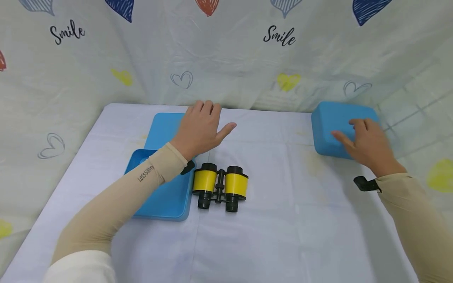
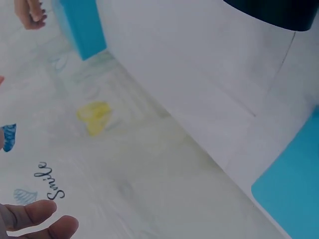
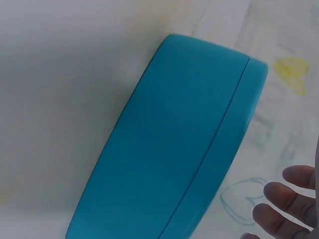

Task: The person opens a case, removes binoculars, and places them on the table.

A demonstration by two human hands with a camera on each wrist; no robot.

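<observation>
My left hand (image 1: 201, 129) is held over the table's back part with its thumb spread out, holding nothing. Under it lies a flat blue piece (image 1: 161, 127), and below my wrist is a shallow blue tray (image 1: 166, 202), partly hidden by my forearm. Yellow and black binoculars (image 1: 236, 184) lie just right of that tray. My right hand (image 1: 369, 143) hovers over a closed blue box (image 1: 327, 129) at the far right, fingers slightly bent. In the right wrist view, a seam runs along the box (image 3: 159, 144), and the fingertips (image 3: 281, 196) appear apart from it.
A white cloth (image 1: 265, 236) covers the table. Behind it hangs a pale printed sheet (image 1: 230, 51) with hearts and lettering, close to the table's back edge. The blue box stands at the back right corner.
</observation>
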